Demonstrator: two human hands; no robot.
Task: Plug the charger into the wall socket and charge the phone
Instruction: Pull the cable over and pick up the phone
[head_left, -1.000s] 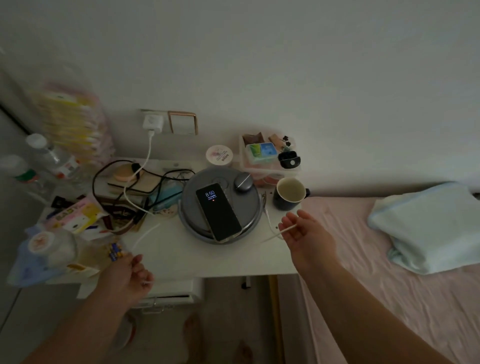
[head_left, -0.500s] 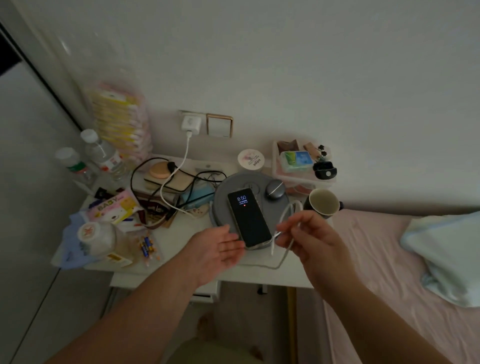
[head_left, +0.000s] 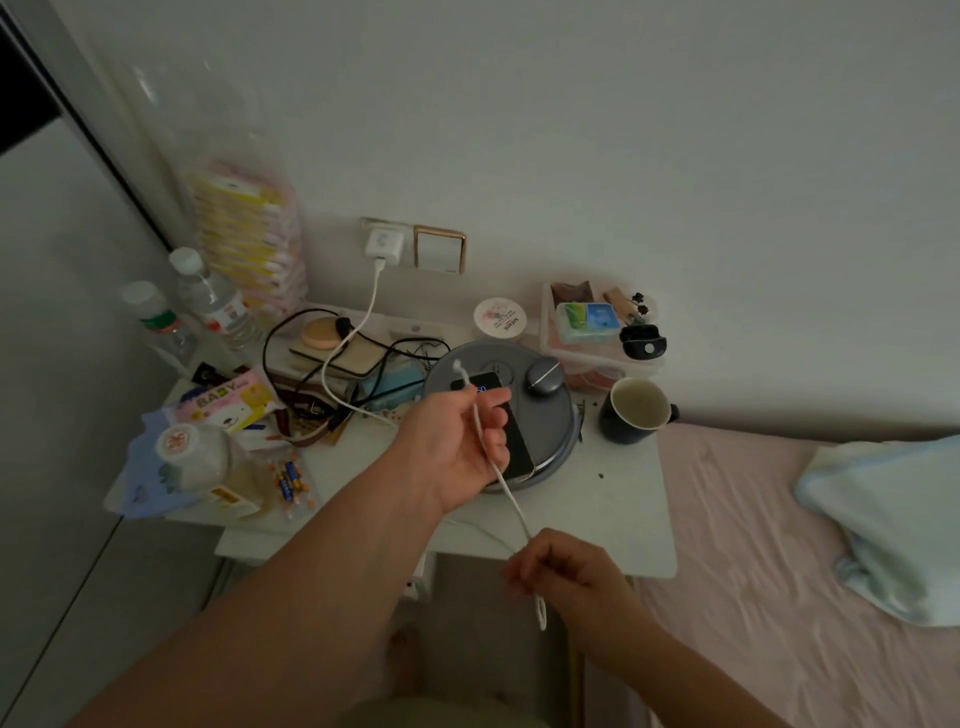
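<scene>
Head view: my left hand (head_left: 457, 447) pinches the white cable (head_left: 498, 467) near its free plug end, held above the phone (head_left: 517, 447) lying on a round grey lid (head_left: 550, 426), while my right hand (head_left: 566, 571) closes on the cable lower down. Its charger (head_left: 383, 244) sits in the wall socket (head_left: 371, 224). Clutter crowds the left of the white table (head_left: 623, 509); its front right is bare, beside the pink bed (head_left: 779, 571).

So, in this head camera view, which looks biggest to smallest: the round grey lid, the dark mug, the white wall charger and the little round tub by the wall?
Largest to smallest as they look:
1. Round grey lid
2. Dark mug
3. Round tub
4. White wall charger
The tub and charger look close in size, so that order is unsure.
</scene>
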